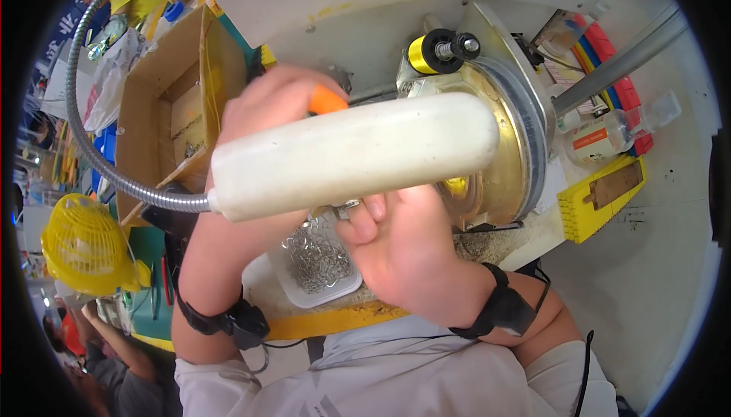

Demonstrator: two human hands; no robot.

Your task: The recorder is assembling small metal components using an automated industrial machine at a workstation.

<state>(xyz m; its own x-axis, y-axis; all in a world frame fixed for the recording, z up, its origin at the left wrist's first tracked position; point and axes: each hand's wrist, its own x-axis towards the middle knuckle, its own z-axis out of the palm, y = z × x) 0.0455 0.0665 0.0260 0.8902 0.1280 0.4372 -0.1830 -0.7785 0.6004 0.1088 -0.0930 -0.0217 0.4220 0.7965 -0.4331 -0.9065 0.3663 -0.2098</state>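
My left hand (263, 101) is raised beyond the white lamp head, smeared by motion. An orange piece (327, 100) shows at its fingers; I cannot tell whether it is held or worn. My right hand (407, 246) is nearer to me with its fingers curled, partly under the lamp. A bit of shiny metal shows by its fingertips, too hidden to name. Next to that hand stands a white plastic tub (326, 300) of small silver metal pieces (316, 258). The white lamp head (354, 154) hides the space between my hands.
A round brass-coloured machine wheel (509, 150) stands on the right, below a yellow spool (428, 53). A wooden box (141, 131) and a yellow fan (84, 246) are on the left. At right lie a clear bottle (598, 141) and a yellow holder (601, 198). Other people sit far left.
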